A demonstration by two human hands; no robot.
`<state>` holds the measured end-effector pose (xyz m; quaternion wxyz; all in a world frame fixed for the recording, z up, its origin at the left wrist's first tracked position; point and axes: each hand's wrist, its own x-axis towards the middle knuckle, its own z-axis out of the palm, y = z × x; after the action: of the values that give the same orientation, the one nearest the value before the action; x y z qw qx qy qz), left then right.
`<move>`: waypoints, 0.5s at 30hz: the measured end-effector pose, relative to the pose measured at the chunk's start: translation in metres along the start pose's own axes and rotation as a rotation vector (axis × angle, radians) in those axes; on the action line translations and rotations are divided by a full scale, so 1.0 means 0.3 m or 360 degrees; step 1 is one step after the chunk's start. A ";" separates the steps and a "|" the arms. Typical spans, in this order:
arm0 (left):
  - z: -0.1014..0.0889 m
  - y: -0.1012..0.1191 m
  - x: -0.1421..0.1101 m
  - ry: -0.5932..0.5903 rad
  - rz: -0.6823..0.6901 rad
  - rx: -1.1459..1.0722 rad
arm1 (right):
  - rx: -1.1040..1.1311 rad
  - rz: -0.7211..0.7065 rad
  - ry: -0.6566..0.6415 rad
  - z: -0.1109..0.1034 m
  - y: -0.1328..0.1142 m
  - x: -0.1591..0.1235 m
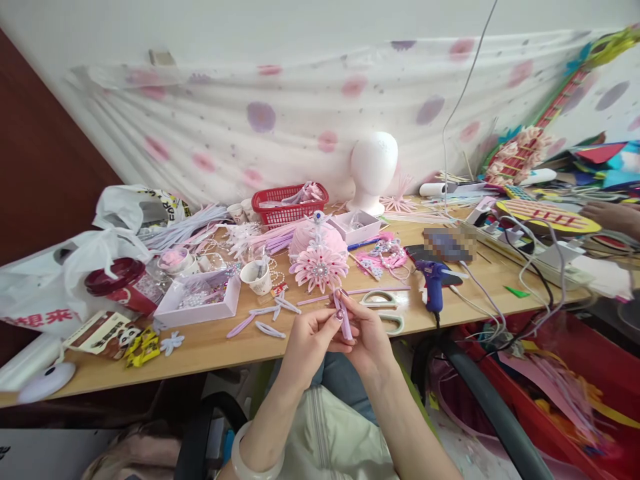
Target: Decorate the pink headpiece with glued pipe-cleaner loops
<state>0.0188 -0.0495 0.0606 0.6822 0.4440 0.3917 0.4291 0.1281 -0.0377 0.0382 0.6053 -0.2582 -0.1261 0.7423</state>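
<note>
My left hand [316,337] and my right hand [369,333] meet just above the table's front edge. Their fingers are closed together on a folded lilac pipe cleaner [345,325]. Right behind them stands a pink rounded form [307,237] carrying a pink flower [320,269] with pearl-like beads at its centre. Beside my right hand lie scissors [381,300] with pale handles. Straight pink-lilac pipe cleaners [375,290] lie behind the fingers. Left of my hands are several bent pipe cleaner pieces [270,329] in pale grey and lilac.
A blue glue gun [434,287] stands on the right, near cables and a power strip [520,257]. A white foam head [374,167] and red basket [290,215] are at the back. On the left are a bead box [200,310], paper cup [256,277] and dark-red-lidded cup [125,287].
</note>
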 end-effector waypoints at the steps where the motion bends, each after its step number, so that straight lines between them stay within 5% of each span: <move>1: -0.001 0.002 -0.001 -0.0010 -0.0015 -0.0010 | 0.0003 0.0003 0.0018 0.000 0.002 0.001; 15: -0.017 -0.001 0.005 -0.0113 -0.0281 -0.0116 | -0.0161 -0.0182 0.0084 0.000 0.022 0.000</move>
<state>0.0145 -0.0469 0.0584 0.7465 0.3976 0.3890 0.3653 0.1227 -0.0392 0.0349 0.6361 -0.3002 -0.1620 0.6921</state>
